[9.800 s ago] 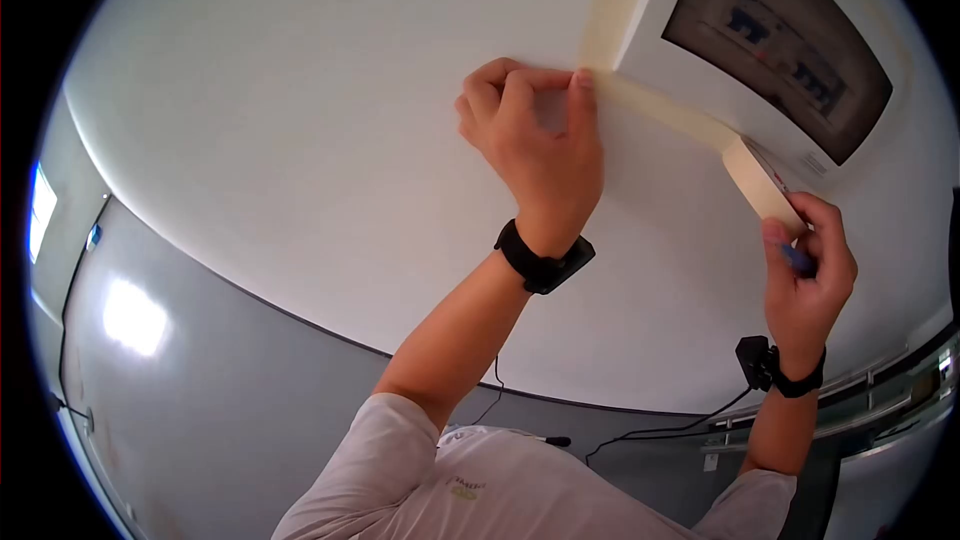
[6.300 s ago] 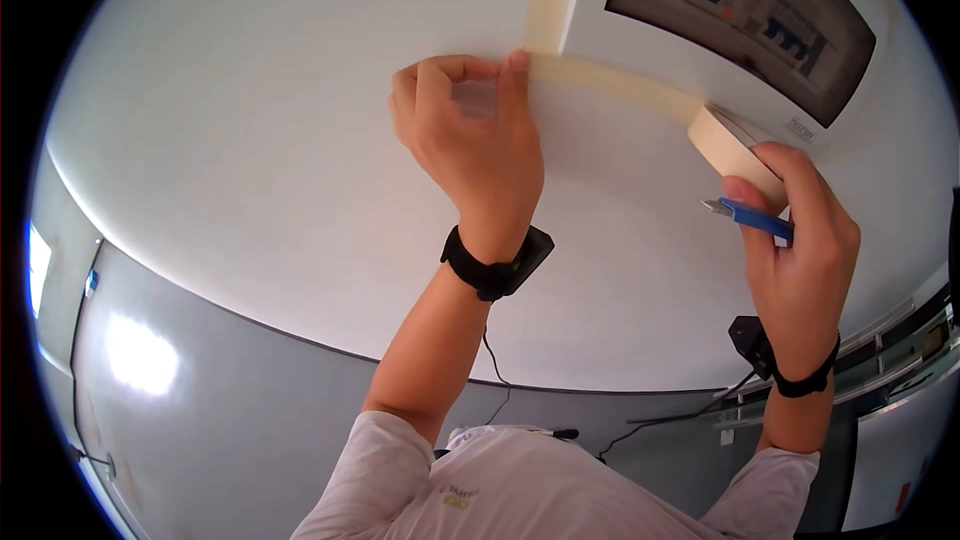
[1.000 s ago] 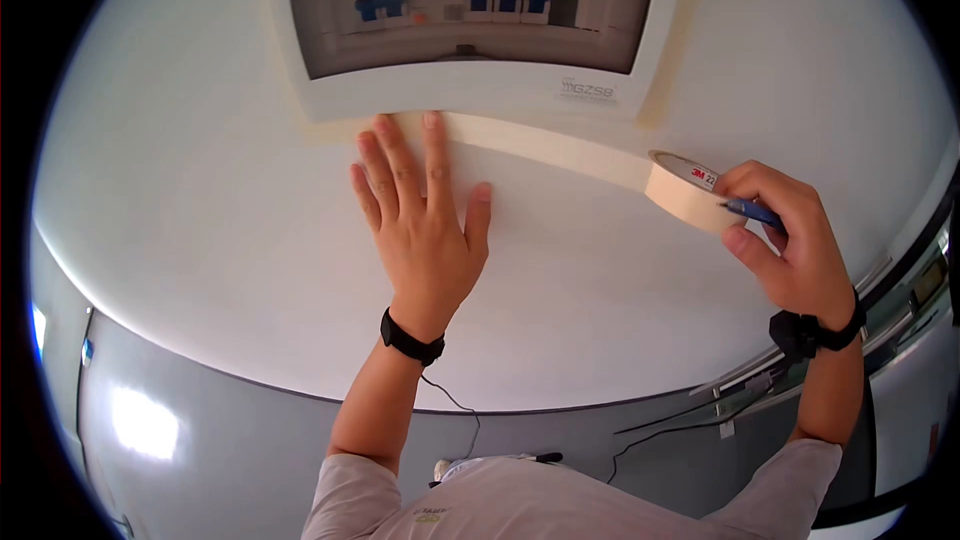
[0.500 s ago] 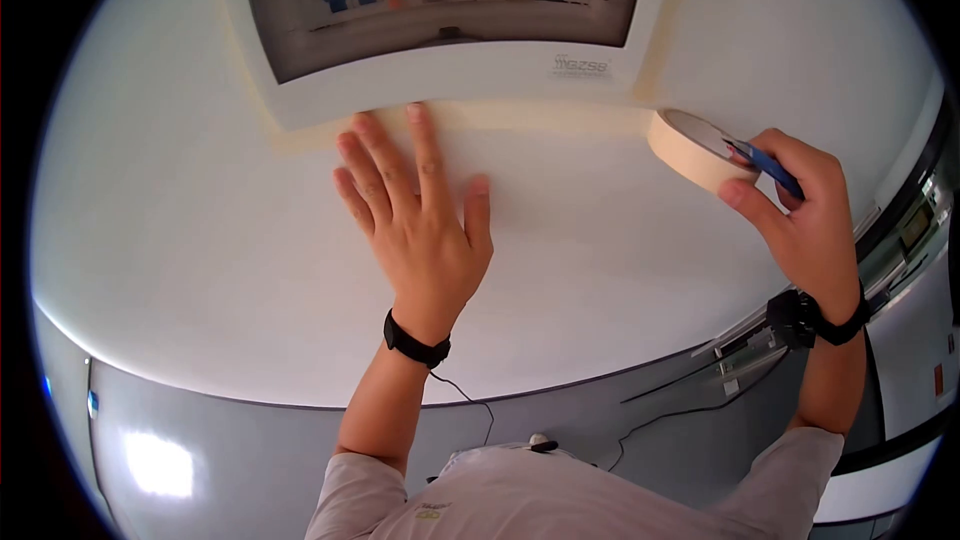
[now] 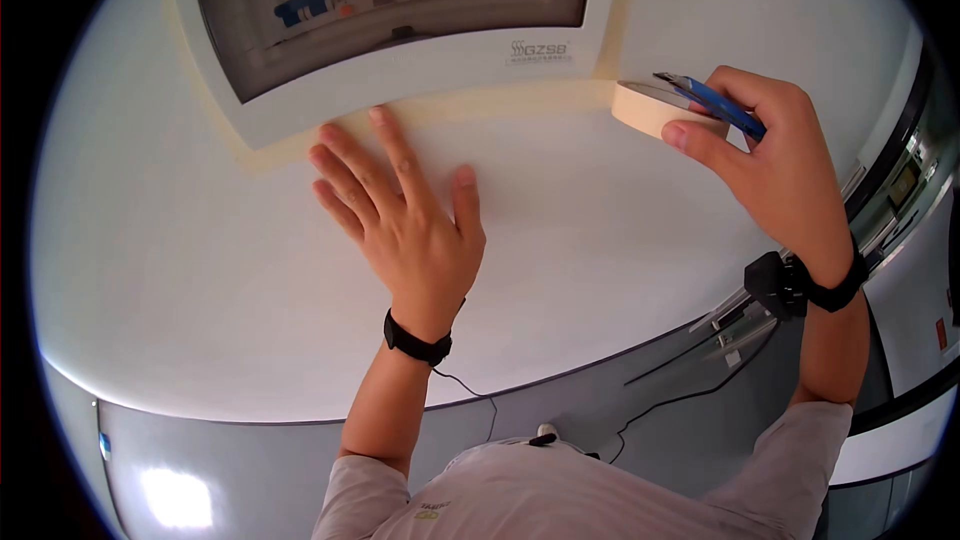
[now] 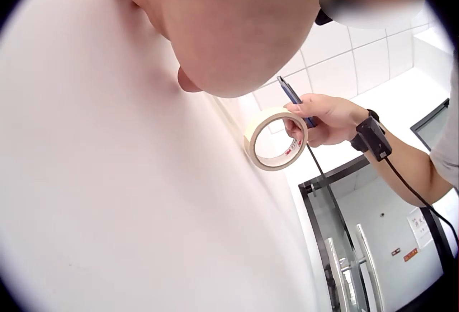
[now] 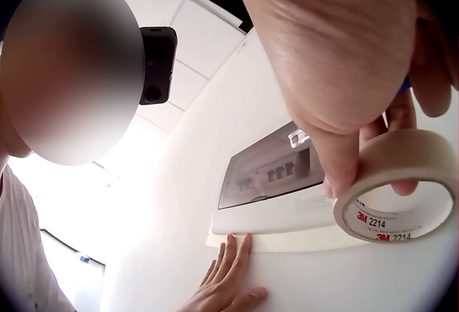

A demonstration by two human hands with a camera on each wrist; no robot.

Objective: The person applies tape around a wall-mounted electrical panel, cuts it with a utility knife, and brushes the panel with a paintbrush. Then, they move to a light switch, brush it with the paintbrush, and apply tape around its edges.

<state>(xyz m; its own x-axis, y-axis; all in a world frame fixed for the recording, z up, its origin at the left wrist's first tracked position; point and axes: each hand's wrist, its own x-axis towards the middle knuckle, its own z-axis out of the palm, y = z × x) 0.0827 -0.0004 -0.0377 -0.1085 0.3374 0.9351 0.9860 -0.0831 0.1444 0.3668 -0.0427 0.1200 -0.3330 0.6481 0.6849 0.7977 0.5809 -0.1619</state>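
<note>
Closest in the head view, a pale shirt [image 5: 590, 490] fills the bottom at 6 o'clock, with black straps and small devices on both wrists. Beyond it, the left hand [image 5: 420, 230], toward 10 o'clock, lies fairly flat with its fingers spread, gripping nothing, its longer fingertips on the tape strip [image 5: 500, 105]. The right hand [image 5: 785, 155], between 2 and 3 o'clock, is curled, pinching the tape roll [image 5: 645, 110] between thumb and fingers; it also holds a blue tool [image 5: 725, 105], whose metal tip points to 10 o'clock. Farther up, at 11 o'clock, sits the breaker box [image 5: 385, 20] on the white wall [image 5: 580, 240] — only the head view makes its "GZSB" label readable.

The left wrist view shows the roll as a full ring with an open core, and double doors [image 6: 351, 255] with long handles between 4 and 5 o'clock; the left fingertips are hidden there. The right wrist view alone makes "3M 2214" legible inside the core, and shows a black device [image 7: 159, 65] beside the blurred head between 10 and 11 o'clock.

Against the grip, the roll juts from the right hand's fingertips toward 9 to 10 o'clock in the head view — between 8 and 9 in the left wrist view. Its far edge meets the strip just below the box's lower right corner, at the strip's 3 o'clock end.
</note>
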